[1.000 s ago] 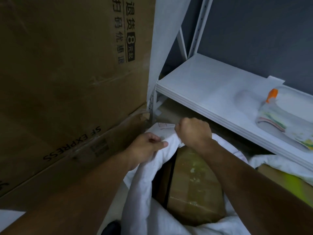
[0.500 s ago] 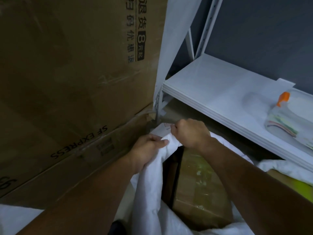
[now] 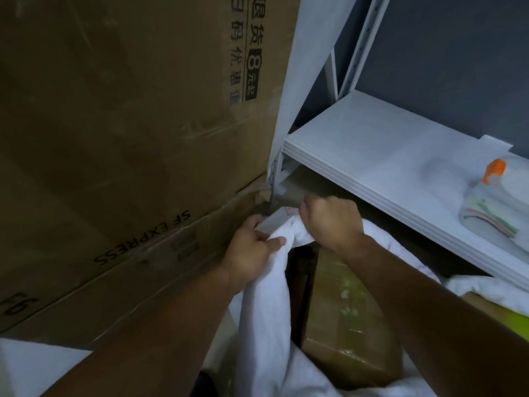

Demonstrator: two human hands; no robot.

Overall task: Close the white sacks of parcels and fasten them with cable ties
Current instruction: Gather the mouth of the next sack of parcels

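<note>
Tight spot. Sack [image 3: 266, 325] sits between the stacked cartons [image 3: 128, 110] on the left and the shelf [image 3: 386, 156] on the right. The shelf's front edge runs just behind the right hand [image 3: 332, 222], and its post [image 3: 289, 96] stands right at the sack's far corner. Open room is only on the near side.

Counts:
- 2 cartons
- 1 sack in hand, mouth open
- 1 taped brown parcel [image 3: 343, 310] showing inside
- 1 more white sack [image 3: 486, 290], partly seen under the shelf
- 1 orange-capped pouch [image 3: 492, 202] on the shelf

Left hand [image 3: 252, 253]: thumb laid over the cloth, fingers curled behind, pinching the rim at the far corner. Right hand: closed fist, knuckles up, gripping bunched rim just beside the left, not touching it. Both forearms reach forward and converge.
</note>
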